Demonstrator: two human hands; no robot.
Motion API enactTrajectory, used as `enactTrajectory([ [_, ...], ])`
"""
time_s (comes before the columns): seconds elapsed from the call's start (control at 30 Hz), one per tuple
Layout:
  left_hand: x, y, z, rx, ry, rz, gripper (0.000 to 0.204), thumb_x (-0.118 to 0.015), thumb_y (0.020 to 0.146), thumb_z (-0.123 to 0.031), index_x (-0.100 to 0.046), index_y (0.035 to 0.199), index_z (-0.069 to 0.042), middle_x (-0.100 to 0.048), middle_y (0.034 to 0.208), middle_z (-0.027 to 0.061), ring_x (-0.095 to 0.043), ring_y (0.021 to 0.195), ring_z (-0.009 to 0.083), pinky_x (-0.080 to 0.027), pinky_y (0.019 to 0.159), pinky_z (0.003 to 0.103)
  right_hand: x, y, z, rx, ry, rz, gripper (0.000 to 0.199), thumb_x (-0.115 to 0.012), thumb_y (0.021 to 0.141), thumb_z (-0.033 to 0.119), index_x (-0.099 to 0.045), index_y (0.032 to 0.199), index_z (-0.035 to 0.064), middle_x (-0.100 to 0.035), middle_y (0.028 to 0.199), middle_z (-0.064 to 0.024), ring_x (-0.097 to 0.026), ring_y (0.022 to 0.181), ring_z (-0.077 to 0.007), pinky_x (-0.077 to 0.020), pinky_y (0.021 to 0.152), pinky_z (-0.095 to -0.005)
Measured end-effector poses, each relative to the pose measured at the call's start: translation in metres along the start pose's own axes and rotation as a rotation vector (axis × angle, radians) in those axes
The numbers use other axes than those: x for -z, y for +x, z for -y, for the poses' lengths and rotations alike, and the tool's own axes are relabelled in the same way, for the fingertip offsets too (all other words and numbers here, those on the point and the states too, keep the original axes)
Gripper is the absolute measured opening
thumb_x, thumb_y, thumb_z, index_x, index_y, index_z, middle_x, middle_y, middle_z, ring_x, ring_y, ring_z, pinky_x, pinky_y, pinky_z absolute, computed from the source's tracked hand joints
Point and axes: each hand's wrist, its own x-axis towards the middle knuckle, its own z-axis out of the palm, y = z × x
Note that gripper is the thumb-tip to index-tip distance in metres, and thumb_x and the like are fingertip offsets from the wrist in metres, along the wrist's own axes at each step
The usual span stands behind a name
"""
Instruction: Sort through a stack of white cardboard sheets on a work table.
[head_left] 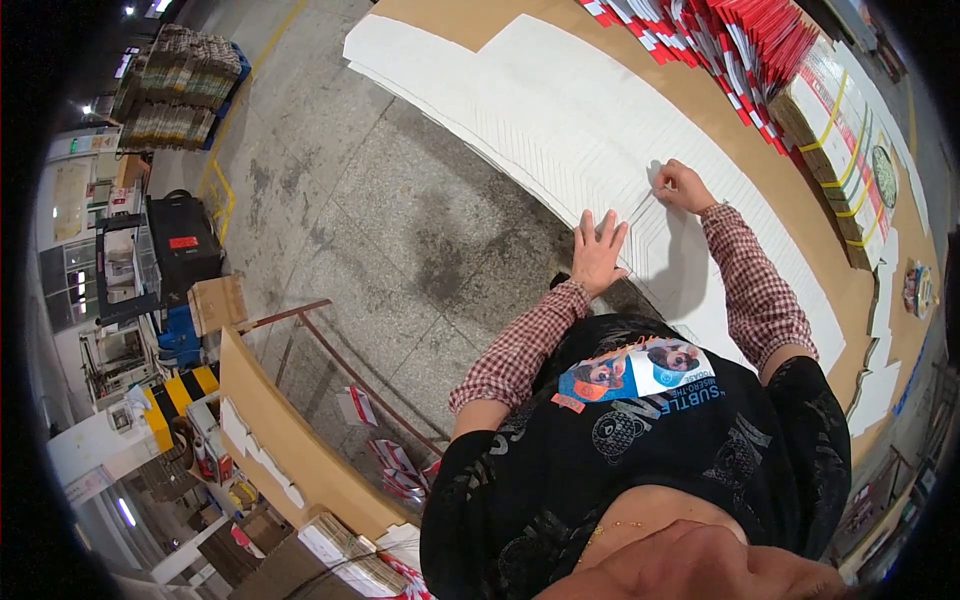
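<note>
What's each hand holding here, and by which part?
Left hand holds nothing: it lies flat, fingers spread, on the fanned white card sheets. Right hand pinches something thin at the sheets' surface, perhaps a sheet edge; too small to tell.

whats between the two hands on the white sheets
In the head view, between the left hand and the right hand lie only bare white sheets, with a thin line running across.
</note>
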Motion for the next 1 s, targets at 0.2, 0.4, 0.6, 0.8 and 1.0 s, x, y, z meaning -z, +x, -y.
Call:
enactTrajectory([
  [0.2, 0.004, 0.002, -0.003, -0.005, 0.017, 0.017, 0.084, -0.066, 0.067, -0.042, -0.024, 0.134, -0.012, -0.014, 0.14, 0.0141, -0.012, 0.123, 0.0482, -0.021, 0.096, 0.057, -0.005, 0.0, -0.022, -0.251, 0.176, 0.149, 0.024, -0.063, 0.077, 0.019, -0.05, 0.064, 0.0045, -0.045, 0.054, 0.0013, -0.04, 0.052, -0.0081, -0.0353, 0.048, -0.0245],
  [0.4, 0.002, 0.001, -0.001, 0.001, 0.009, 0.028, 0.085, -0.066, 0.068, -0.043, -0.022, 0.134, -0.013, -0.013, 0.14, 0.0152, -0.009, 0.123, 0.0487, -0.019, 0.097, 0.057, -0.005, 0.0, -0.027, -0.339, 0.25, 0.18, 0.029, -0.061, 0.079, 0.02, -0.048, 0.058, 0.0042, -0.042, 0.049, 0.0017, -0.036, 0.046, -0.0077, -0.0311, 0.044, -0.0254],
  [0.6, 0.001, 0.002, -0.002, -0.019, 0.029, 0.037, 0.083, -0.064, 0.069, -0.046, -0.022, 0.135, -0.017, -0.009, 0.14, 0.0168, -0.007, 0.123, 0.0506, -0.02, 0.096, 0.059, -0.006, -0.003, -0.026, -0.328, 0.203, 0.171, 0.028, -0.061, 0.079, 0.02, -0.048, 0.059, 0.0047, -0.039, 0.05, 0.0034, -0.037, 0.051, -0.006, -0.0325, 0.047, -0.0237],
  [0.8, -0.001, 0.001, -0.002, -0.009, 0.034, 0.066, 0.082, -0.064, 0.069, -0.046, -0.022, 0.135, -0.019, -0.007, 0.141, 0.0181, -0.006, 0.123, 0.0519, -0.019, 0.095, 0.06, -0.008, -0.009, -0.008, -0.191, 0.191, -0.145, 0.019, -0.063, 0.075, 0.016, -0.052, 0.067, 0.0024, -0.046, 0.059, 0.0, -0.043, 0.056, -0.0099, -0.0387, 0.053, -0.0257],
  [1.0, -0.003, 0.002, -0.002, -0.008, 0.044, 0.05, 0.083, -0.064, 0.068, -0.047, -0.023, 0.135, -0.019, -0.008, 0.141, 0.0181, -0.006, 0.123, 0.052, -0.019, 0.095, 0.06, -0.003, -0.01, -0.009, 0.167, -0.117, -0.141, 0.016, -0.065, 0.073, 0.011, -0.05, 0.071, 0.0041, -0.046, 0.061, 0.0007, -0.043, 0.056, -0.0089, -0.0383, 0.053, -0.0237],
])
